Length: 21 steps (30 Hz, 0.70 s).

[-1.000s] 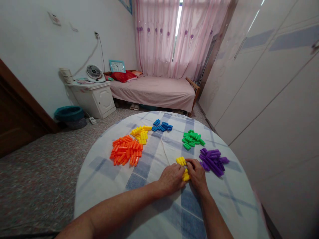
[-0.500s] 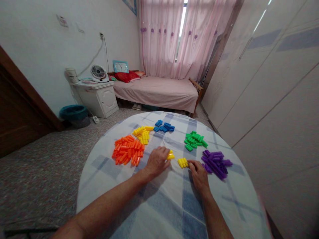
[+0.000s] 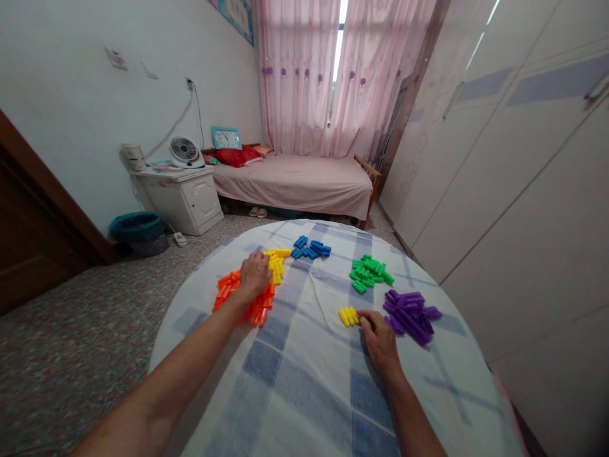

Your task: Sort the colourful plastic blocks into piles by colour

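Observation:
My left hand [image 3: 255, 273] reaches over the orange plastic pieces [image 3: 261, 310] to the left side of the yellow pile [image 3: 278, 269]. Its fingers are curled down around yellow pieces there, with the fingertips partly hidden. On the right, my right hand [image 3: 379, 334] pinches the right end of a small row of yellow plastic pieces [image 3: 349, 316] lying side by side on the cloth. Purple pieces [image 3: 413, 314] form a heap just right of that hand.
A blue pile [image 3: 311, 248] lies at the far middle of the round table, and a green pile [image 3: 370, 273] at the far right. The checked tablecloth [image 3: 304, 393] covers the table. Beyond stand a bed [image 3: 295, 178], a white cabinet [image 3: 204, 202] and a wardrobe [image 3: 514, 209].
My left hand has moved left and away from the middle, taking yellow pieces to the yellow pile. My right hand stays at the small yellow row. The view has tilted slightly.

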### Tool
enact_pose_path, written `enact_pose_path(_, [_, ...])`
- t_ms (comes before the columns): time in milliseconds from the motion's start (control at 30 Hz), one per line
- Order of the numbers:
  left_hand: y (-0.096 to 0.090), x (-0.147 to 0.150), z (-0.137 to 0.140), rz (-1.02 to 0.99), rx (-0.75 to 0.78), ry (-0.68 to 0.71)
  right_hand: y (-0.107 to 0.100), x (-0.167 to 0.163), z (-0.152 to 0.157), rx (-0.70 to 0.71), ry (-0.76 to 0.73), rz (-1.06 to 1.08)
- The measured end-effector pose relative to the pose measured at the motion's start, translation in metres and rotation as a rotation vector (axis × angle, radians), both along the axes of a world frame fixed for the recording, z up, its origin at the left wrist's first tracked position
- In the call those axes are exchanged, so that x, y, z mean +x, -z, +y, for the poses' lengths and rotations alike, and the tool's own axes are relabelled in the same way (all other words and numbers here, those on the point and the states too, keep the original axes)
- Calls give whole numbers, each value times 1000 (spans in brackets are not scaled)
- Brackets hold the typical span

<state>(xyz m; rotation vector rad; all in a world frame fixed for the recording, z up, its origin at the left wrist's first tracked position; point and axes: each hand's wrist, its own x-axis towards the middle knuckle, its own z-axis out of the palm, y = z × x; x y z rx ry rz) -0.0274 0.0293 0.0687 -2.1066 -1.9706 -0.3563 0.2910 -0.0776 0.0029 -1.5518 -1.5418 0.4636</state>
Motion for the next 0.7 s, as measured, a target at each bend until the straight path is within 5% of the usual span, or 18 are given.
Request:
enact_pose_path(133, [2,42,-20,-116,32,252,0,-1,0,3,0,8])
enact_pose_path(333, [24,129,-63,-212,-145,665,0,0,-1,1,-10,32])
enact_pose_path(500, [35,168,-78,-146,-256,644,1,1,0,-2,-17,51])
enact_pose_path(700, [34,153,-70,-131,-245,584,4,3,2,-2,-7,40])
